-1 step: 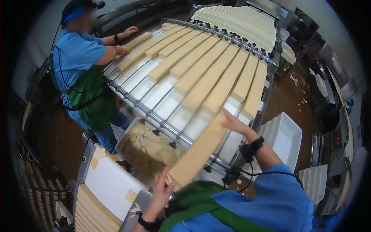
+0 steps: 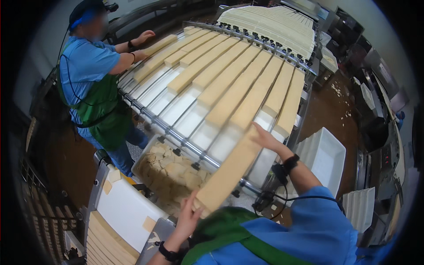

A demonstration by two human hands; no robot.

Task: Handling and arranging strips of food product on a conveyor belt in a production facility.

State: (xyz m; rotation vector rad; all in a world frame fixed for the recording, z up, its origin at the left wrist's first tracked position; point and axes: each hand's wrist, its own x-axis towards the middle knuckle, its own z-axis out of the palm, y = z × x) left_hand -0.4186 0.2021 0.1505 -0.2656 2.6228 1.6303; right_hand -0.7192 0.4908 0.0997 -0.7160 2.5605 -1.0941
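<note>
A long pale strip of layered dough or wafer (image 2: 227,170) lies lengthwise between my hands over the front rail (image 2: 201,154) of a wide slatted machine bed. My left hand (image 2: 190,212) grips its near end, fingers curled round it; my right hand (image 2: 263,137) holds its far end from the right. Several similar strips (image 2: 243,88) rest in rows on the bed, divided by thin metal bars. Below the rail is a bin of flat scraps (image 2: 157,172).
A co-worker (image 2: 88,88) at left reaches onto the bed. Nearer left is a white sloped surface (image 2: 123,203) beside stacked strips (image 2: 106,240). White tubs (image 2: 331,159) stand right, near scraps on the brown floor (image 2: 329,104). Rows of white strips (image 2: 265,24) lie beyond a knobbed bar.
The strip and both my hands have shifted very slightly to the right. The co-worker's hands have moved a little.
</note>
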